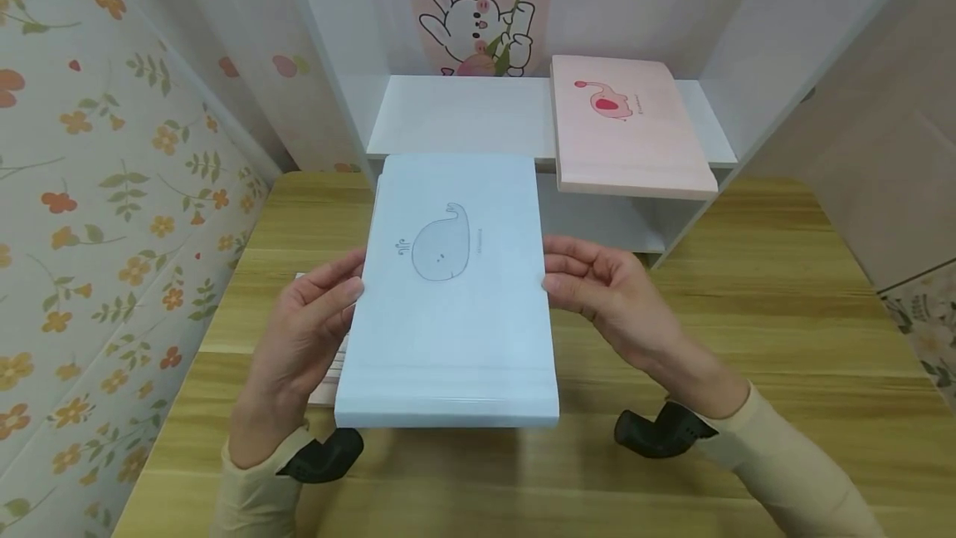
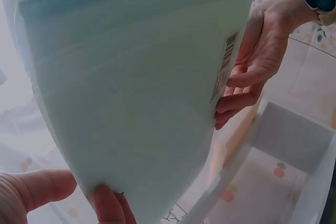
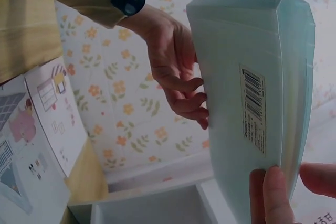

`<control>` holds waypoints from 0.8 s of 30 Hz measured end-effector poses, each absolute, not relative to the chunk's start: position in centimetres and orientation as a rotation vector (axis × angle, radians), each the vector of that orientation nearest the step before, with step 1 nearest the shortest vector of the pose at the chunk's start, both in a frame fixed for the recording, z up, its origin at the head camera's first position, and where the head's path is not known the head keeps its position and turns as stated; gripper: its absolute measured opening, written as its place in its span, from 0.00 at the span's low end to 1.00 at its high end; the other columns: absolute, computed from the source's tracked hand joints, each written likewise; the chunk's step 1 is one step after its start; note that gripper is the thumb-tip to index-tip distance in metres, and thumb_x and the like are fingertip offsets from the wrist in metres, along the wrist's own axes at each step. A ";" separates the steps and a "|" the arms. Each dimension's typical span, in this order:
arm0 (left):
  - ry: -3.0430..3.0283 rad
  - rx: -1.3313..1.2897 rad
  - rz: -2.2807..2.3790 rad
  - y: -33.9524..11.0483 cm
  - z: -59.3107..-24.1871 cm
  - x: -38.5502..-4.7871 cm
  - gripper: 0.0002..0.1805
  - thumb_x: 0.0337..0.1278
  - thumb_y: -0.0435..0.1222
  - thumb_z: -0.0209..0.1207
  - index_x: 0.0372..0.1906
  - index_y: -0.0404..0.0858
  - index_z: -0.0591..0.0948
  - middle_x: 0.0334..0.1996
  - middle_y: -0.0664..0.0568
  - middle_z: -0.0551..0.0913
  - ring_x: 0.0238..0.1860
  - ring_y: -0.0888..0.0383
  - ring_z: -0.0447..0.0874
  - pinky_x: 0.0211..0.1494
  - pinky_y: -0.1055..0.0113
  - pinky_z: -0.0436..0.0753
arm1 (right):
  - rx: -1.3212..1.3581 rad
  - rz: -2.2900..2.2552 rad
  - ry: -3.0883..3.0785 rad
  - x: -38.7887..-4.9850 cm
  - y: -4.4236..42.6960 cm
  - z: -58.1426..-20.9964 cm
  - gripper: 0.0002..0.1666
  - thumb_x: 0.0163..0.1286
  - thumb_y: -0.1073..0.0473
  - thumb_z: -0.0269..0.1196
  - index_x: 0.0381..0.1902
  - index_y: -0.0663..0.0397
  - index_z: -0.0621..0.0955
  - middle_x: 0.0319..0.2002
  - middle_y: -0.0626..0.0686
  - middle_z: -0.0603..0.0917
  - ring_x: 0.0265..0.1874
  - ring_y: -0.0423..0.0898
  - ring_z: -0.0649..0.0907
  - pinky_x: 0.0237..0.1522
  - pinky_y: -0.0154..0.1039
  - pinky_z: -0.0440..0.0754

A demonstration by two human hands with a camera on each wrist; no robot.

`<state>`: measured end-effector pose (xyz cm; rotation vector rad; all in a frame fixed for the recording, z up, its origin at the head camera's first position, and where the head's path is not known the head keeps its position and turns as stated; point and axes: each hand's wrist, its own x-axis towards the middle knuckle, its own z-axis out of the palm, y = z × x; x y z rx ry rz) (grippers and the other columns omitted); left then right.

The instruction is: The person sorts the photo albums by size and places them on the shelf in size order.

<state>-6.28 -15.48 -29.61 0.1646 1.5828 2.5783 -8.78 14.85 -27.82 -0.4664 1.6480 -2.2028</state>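
A light blue file folder (image 1: 463, 330) with a whale drawing is held tilted above the table between both hands. My left hand (image 1: 287, 347) grips its left edge, thumb on top and fingers beneath. On the opposite edge, my right hand (image 1: 623, 305) pinches it between thumb and fingers. The folder's plain underside (image 2: 131, 87) shows in the left wrist view. A barcode label (image 3: 253, 106) is on that underside in the right wrist view. A pink file folder (image 1: 631, 131) with an elephant drawing lies flat on the white shelf (image 1: 463, 114), its near end overhanging the edge.
Upright side panels (image 1: 339, 40) flank the shelf, which stands at the back of the wooden table (image 1: 762, 339). Partly hidden under the blue folder is a white printed item (image 1: 324, 393). A floral cloth (image 1: 112, 214) hangs along the left.
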 end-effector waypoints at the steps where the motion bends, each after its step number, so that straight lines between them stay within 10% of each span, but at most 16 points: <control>1: 1.581 0.160 2.583 -15.4 -29.4 -6.3 0.16 0.63 0.25 0.52 0.51 0.40 0.82 0.49 0.49 0.82 0.46 0.59 0.81 0.43 0.71 0.80 | -0.465 -2.197 1.658 -8.9 14.9 -27.6 0.28 0.65 0.73 0.56 0.61 0.79 0.64 0.44 0.54 0.83 0.42 0.43 0.83 0.45 0.36 0.80; 24: 1.434 0.096 2.682 -13.4 -25.9 -10.0 0.13 0.61 0.27 0.53 0.47 0.39 0.83 0.52 0.47 0.78 0.46 0.57 0.79 0.46 0.70 0.80 | -0.317 -2.173 1.745 -12.5 16.0 -22.6 0.27 0.66 0.70 0.58 0.61 0.73 0.66 0.44 0.55 0.83 0.41 0.46 0.84 0.47 0.35 0.79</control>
